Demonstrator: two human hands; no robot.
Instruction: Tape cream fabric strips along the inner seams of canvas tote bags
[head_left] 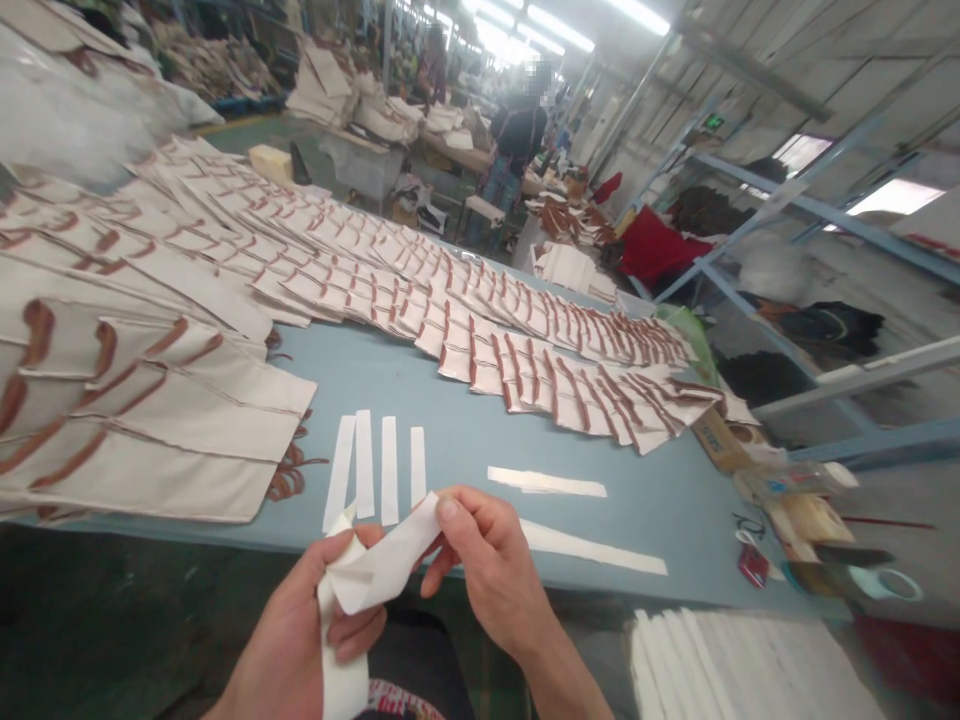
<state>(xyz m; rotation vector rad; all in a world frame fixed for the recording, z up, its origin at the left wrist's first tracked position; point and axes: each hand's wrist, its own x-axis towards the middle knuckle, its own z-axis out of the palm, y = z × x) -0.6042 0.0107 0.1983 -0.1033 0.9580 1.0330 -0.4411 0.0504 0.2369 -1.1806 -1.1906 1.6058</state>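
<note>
Both my hands hold a white strip (386, 565) in front of the near edge of the blue table (450, 440). My left hand (315, 630) is closed round the strip's lower part, which hangs down past the palm. My right hand (487, 560) pinches the strip's upper end between thumb and fingers. Just beyond my hands, several short white strips (375, 470) lie side by side on the table. Two longer white strips (547, 483) lie to the right of them.
Rows of overlapping cream pieces with brown trim (465, 320) cover the table's far side and left. A stack of white strips (735, 660) sits at lower right, beside tape rolls and small tools (825, 560). A person (517, 140) stands far back. Metal shelving (825, 300) runs along the right.
</note>
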